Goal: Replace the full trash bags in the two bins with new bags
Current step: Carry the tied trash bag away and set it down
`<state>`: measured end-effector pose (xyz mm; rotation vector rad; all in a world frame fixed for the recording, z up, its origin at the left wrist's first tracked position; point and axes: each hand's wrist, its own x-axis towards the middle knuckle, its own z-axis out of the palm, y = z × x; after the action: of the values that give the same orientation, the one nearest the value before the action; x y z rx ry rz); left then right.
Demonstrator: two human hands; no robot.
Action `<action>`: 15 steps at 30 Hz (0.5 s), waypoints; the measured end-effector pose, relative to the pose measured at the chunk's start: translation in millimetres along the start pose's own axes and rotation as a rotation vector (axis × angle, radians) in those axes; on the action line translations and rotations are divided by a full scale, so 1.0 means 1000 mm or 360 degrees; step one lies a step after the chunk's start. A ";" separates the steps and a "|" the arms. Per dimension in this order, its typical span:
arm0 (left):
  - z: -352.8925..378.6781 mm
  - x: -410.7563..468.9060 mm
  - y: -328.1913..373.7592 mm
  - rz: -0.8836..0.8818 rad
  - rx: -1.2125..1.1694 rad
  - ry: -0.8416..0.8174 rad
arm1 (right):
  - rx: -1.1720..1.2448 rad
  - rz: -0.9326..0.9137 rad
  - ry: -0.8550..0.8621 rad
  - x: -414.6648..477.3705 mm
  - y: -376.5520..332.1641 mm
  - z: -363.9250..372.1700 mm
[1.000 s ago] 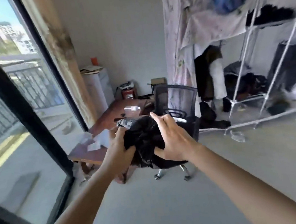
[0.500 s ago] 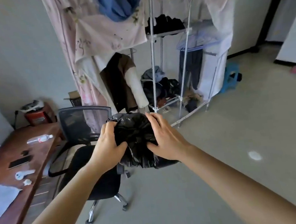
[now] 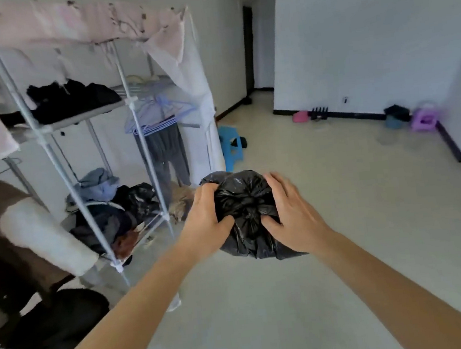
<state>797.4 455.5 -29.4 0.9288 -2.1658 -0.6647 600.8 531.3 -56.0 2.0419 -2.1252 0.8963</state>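
A bunched black trash bag [image 3: 244, 198] hangs in the air in front of me, crumpled into a ball. My left hand [image 3: 204, 222] grips its left side with curled fingers and the thumb dug into the plastic. My right hand [image 3: 293, 213] grips its right side the same way. Both arms reach forward from the bottom of the view. A small bin with a dark bag [image 3: 395, 118] stands far off by the right wall.
A metal clothes rack [image 3: 139, 132] with hanging clothes and piles stands at the left. A blue stool [image 3: 230, 146] sits beside it. A pink object [image 3: 300, 116] and a purple stool [image 3: 425, 119] lie along the far wall. Open floor [image 3: 339, 191] stretches ahead.
My view has swung right, from the window and desk past the chair to the rack and the open room. Both hands keep their grip on the black bag.
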 end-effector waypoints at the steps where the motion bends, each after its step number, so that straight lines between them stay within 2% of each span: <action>1: 0.021 0.030 -0.001 0.0040 -0.0017 -0.0028 | -0.0004 0.0039 0.0033 0.015 0.029 0.001; 7: 0.120 0.191 -0.006 0.0078 -0.0096 -0.0217 | 0.0005 0.0192 0.0064 0.111 0.175 0.002; 15: 0.165 0.383 -0.056 0.0064 -0.0056 -0.0111 | 0.0023 0.0091 0.0019 0.293 0.279 0.026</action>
<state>500.7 157.4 -25.7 0.8532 -2.2208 -0.7231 314.6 244.3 -52.7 1.9863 -2.1878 0.9315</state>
